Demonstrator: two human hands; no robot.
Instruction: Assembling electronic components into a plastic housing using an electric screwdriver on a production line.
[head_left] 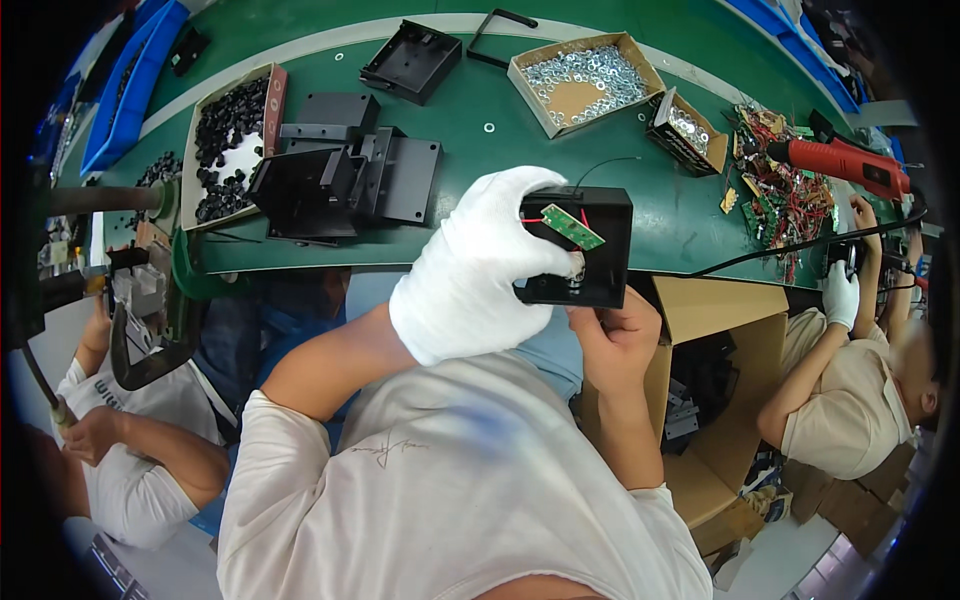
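Note:
My left hand [478, 268], in a white glove, grips a black plastic box [612, 250] by its left side, its open face towards me. Inside the box a small green circuit board [572, 228] sits tilted, with red wires beside it and a thin black wire rising past the box's top edge. A small metallic part [577, 266] lies by the gloved thumb. My bare right hand [622, 342] is closed against the box's lower right edge, thumb and fingers drawn together. What its fingertips pinch there is hidden.
Black housings [350, 170] stand on the green table [480, 185]. Boxes of black caps [230, 150], washers [585, 85] and small metal parts [687, 132] lie around. Wired boards [785, 190] and a red power tool [845, 165] are right. An open carton [725, 400] is below; co-workers sit on both sides.

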